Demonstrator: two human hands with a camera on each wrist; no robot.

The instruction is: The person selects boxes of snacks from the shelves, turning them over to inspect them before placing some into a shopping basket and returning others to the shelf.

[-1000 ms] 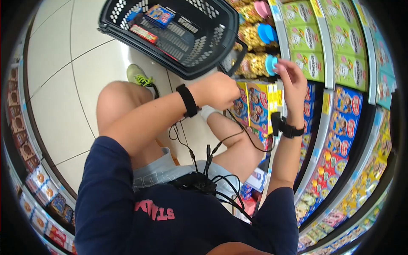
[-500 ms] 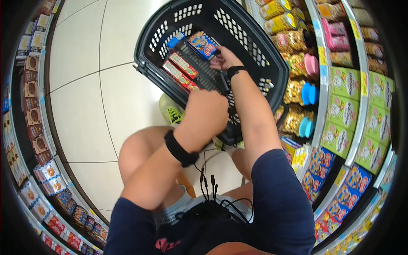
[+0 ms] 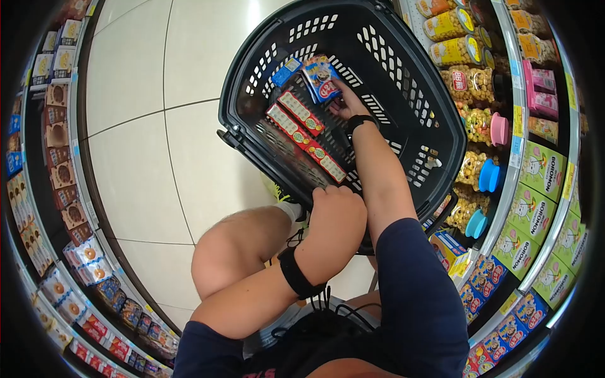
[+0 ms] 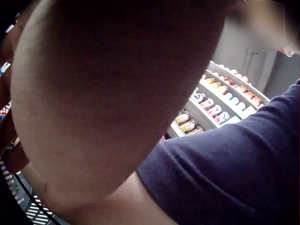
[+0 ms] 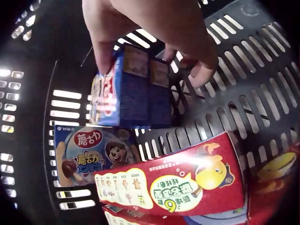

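Blue snack box [image 5: 133,86]: upper centre of the head view, inside the black shopping basket [image 3: 403,69], pinched between thumb and fingers of the right hand [image 3: 343,104]; left hand [image 3: 337,211] curls over the near rim; best lowered flat beside the 3 red boxes [image 3: 301,112] before the pinch loosens, rim held steady.

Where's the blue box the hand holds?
Head view: the blue box sits in the right hand, inside the black basket near its far wall, beside the red boxes.

Navy short-sleeved T-shirt [image 3: 416,296], pink chest lettering; grey shorts; black wristbands [image 3: 299,274], black cables; white sock.
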